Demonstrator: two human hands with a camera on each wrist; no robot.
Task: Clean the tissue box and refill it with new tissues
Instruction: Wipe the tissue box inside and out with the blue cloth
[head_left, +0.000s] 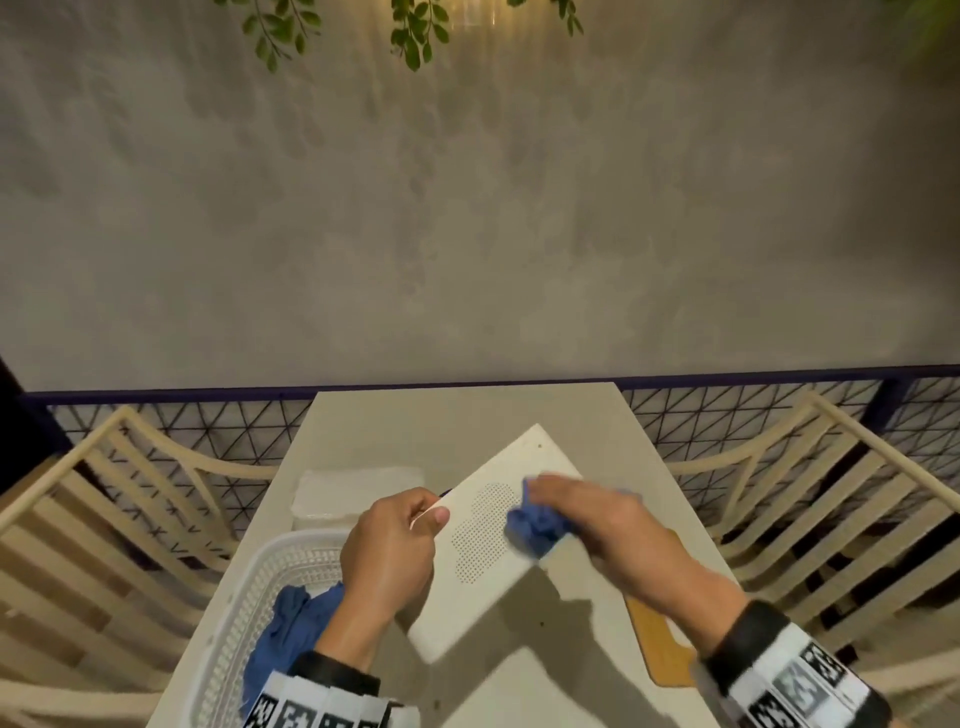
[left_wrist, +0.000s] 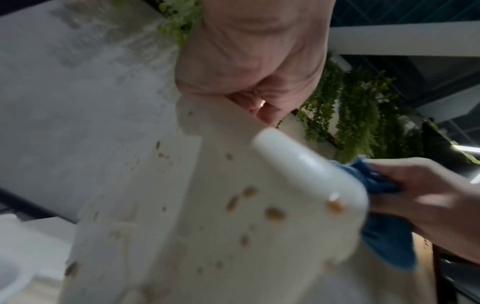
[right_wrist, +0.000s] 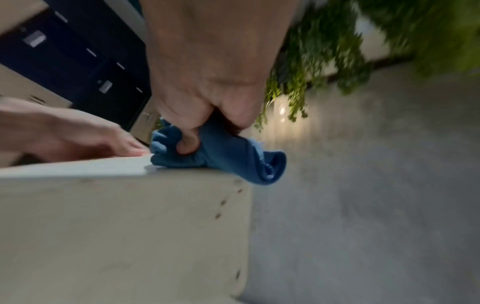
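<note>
A white tissue box with a dotted face is held tilted above the table. My left hand grips its left edge, thumb on the upper face. My right hand clutches a bunched blue cloth and presses it on the box's right side. In the left wrist view the box shows brown specks, with the blue cloth at its far edge. In the right wrist view my fingers curl into the blue cloth on the box's top edge. A stack of white tissues lies on the table behind my left hand.
A white mesh basket at the front left holds another blue cloth. A wooden board lies on the table under my right forearm. Cream slatted chairs stand on both sides, with a wire fence behind.
</note>
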